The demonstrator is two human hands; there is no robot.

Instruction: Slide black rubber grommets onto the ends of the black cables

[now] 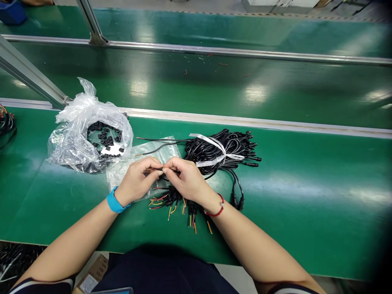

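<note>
My left hand (141, 176) and my right hand (183, 175) meet over a flat clear plastic bag (122, 179), fingertips almost touching. Both pinch a thin dark cable (159, 169), mostly covered by the fingers. Beyond my right hand lies a bundle of black cables (208, 151) tied with white strips, two long wire ends reaching left from it. Beneath my right wrist sits a cluster of short black leads (171, 196) with red and yellow wire ends, partly hidden. An open plastic bag (70, 139) of small black parts (107, 141) stands to the left.
A metal rail (245, 124) runs along the back of the green table (306, 196), with a slanted metal post (36, 73) at left. Red wire scraps (223, 64) lie beyond the rail. More cables (6, 126) are at the left edge; a cardboard box (94, 271) is below.
</note>
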